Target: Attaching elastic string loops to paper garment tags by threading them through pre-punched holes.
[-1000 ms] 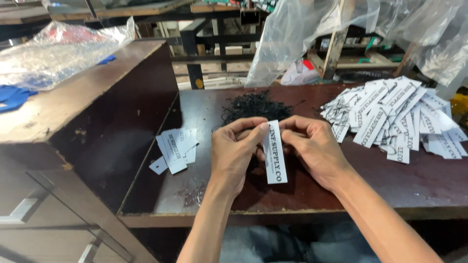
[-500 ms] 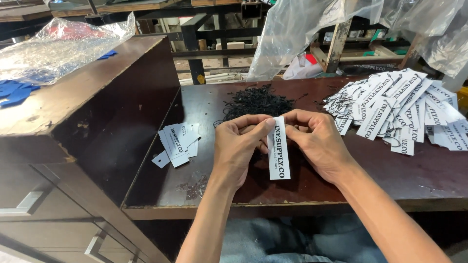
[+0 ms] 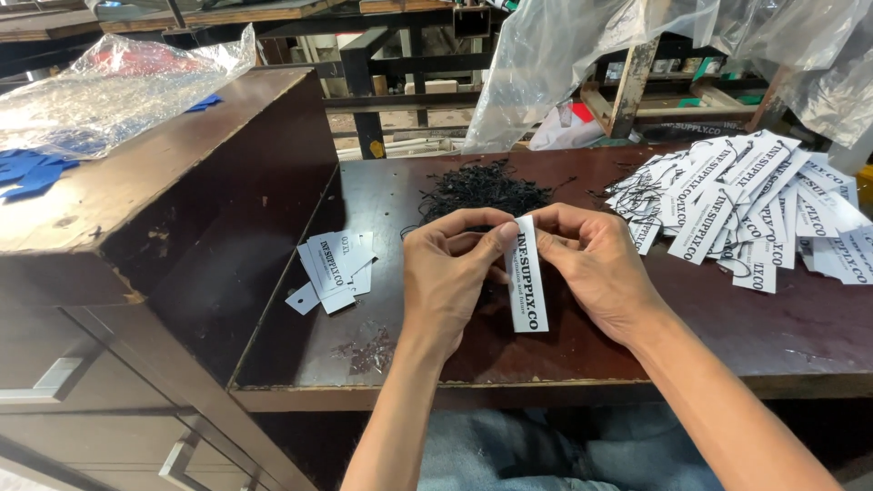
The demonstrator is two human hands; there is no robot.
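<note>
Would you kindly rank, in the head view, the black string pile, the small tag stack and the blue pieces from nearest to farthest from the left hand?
Measured from the left hand:
1. Black string pile: just beyond the fingertips, toward the table's back.
2. Small tag stack: on the table, further out to the hand's left.
3. Blue pieces: far left, on the raised wooden cabinet top.

White paper tag (image 3: 526,277): long narrow strip, black print running along its length. Hangs upright, top end pinched from both sides, lower end free above the dark wooden table (image 3: 582,345). Held over the near middle of that table, just near of the black string heap (image 3: 482,189), between the small tag stack (image 3: 332,265) left and the large tag pile (image 3: 746,205) right.
</note>
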